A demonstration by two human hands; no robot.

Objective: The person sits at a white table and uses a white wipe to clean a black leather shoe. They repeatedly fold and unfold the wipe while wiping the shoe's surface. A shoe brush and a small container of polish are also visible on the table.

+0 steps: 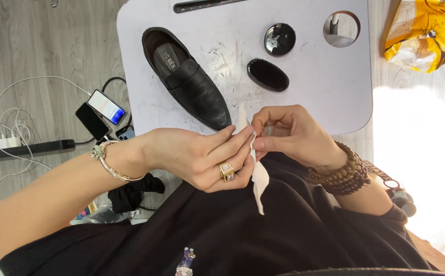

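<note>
- Landmark: black loafer [187, 79], lying on its side-on diagonal across a small pale lavender table [314, 99], toe pointing toward the person.
- Just past the loafer's toe, both hands meet over the table's near edge. Left hand [197, 156] pinches a thin white tissue strip [257, 171] between fingertips; gold ring and bracelet on that hand.
- Right hand [289, 134] grips the same strip from the other side, fingers curled tight; brown bead bracelets at the wrist.
- Strip hangs down from the pinch over the person's black shirt, close beside the loafer's toe but apart from it.
- Right of the loafer: oval black shoe brush [268, 74], near; beyond it a round open polish tin [279, 39].
- Farther right of the tin, a round cut-out hole [341, 28] in the tabletop. Dark smudges on the table surface around the loafer.
- Left of the loafer, off the table on grey wood floor [43, 46]: two phones [102, 112], white cables, black power strip [28, 149].
- Far right of the loafer, beyond the table: yellow plastic bag [427, 30] on the floor.
- Nothing lies between the hands and the loafer.
</note>
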